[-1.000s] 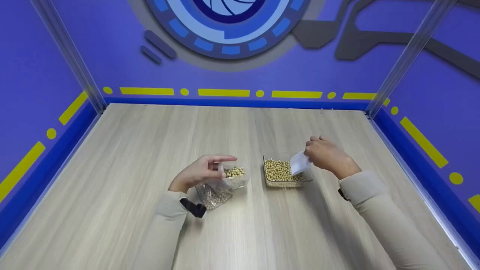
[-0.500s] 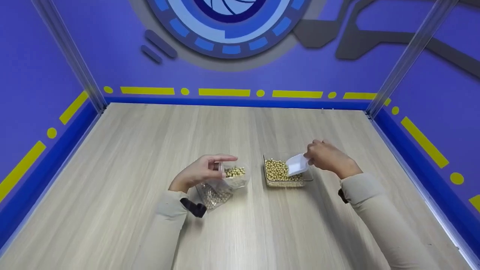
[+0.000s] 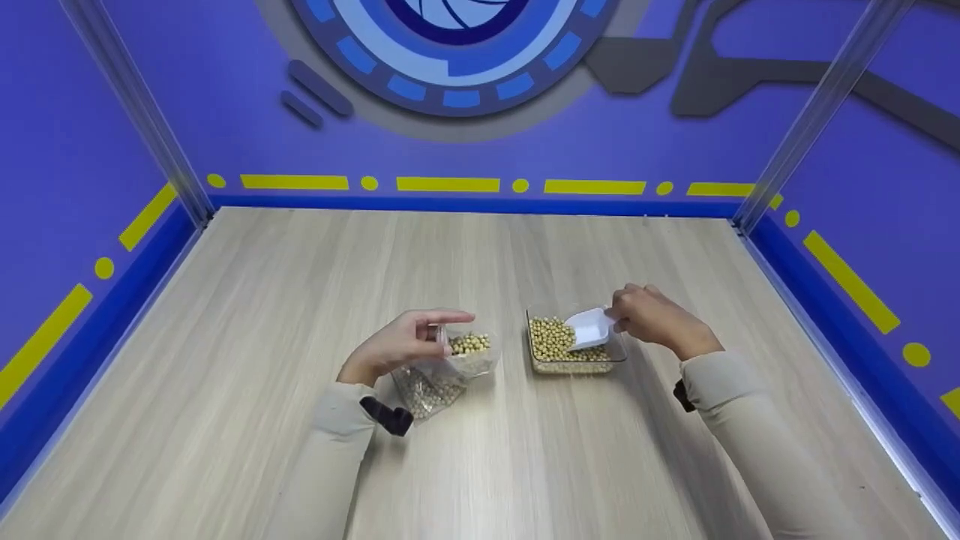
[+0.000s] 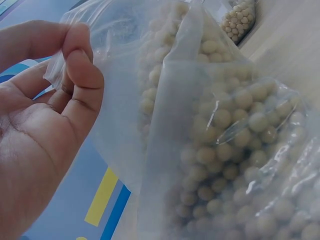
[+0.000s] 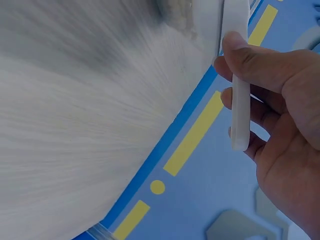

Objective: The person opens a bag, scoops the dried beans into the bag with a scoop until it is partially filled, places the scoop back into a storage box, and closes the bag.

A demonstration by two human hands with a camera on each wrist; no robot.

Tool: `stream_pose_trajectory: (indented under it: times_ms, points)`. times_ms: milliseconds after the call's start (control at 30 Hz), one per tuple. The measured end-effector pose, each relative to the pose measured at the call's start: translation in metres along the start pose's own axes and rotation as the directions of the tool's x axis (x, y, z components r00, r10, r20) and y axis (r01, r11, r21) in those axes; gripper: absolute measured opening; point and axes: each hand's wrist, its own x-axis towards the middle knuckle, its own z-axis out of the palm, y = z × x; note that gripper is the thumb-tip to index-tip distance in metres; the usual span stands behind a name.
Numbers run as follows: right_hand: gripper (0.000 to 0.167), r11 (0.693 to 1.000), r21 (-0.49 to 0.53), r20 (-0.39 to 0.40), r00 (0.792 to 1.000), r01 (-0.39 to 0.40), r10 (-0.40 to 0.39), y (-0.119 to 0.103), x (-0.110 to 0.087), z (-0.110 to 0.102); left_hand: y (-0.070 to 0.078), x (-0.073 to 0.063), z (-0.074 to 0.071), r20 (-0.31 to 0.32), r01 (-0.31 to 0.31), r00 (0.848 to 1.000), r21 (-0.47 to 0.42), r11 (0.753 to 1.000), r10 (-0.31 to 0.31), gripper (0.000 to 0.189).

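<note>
My left hand (image 3: 396,346) pinches the rim of a clear plastic bag (image 4: 120,85), which stands on the table with its mouth open. Round, pale yellow beans (image 4: 240,145) fill much of it. To the right is a clear rectangular container (image 3: 577,364) holding more of the same beans (image 3: 551,339). In my right hand (image 3: 658,321) is a white scoop (image 3: 589,328), gripped by its handle (image 5: 241,110). The scoop's front edge lies among the beans, its hollow facing up. Its bowl is cut off in the right wrist view.
A wood-grain table (image 3: 315,277) carries both the bag and the container, with a gap between them. Blue-purple panels (image 3: 480,161) with yellow markings stand at the back and both sides. Black straps (image 3: 386,415) sit at the wrists.
The scoop has tipped flatter and slid left, deeper into the beans in the container. My right hand has sunk slightly with it. The left hand and bag have stayed put.
</note>
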Motion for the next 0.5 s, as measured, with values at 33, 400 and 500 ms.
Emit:
stream_pose_trajectory:
  times_ms: [33,400,500]
  points:
    - [0.01,1.0,-0.005,-0.008,1.0,0.007,-0.007,0.0004,0.0001,0.0007,0.0,0.0,-0.0001,0.0,-0.003,1.0,0.002,1.0,0.003,0.055]
    - [0.012,0.998,-0.054,-0.049,0.998,0.043,-0.046,-0.0023,0.0013,0.0029,0.0,0.0011,-0.0002,0.008,-0.012,1.0,0.015,1.0,0.012,0.055]
    - [0.014,0.998,-0.043,-0.047,0.998,0.046,-0.048,-0.0056,0.0034,0.0033,0.0003,0.001,0.0009,-0.001,-0.009,1.0,0.021,1.0,0.009,0.055]
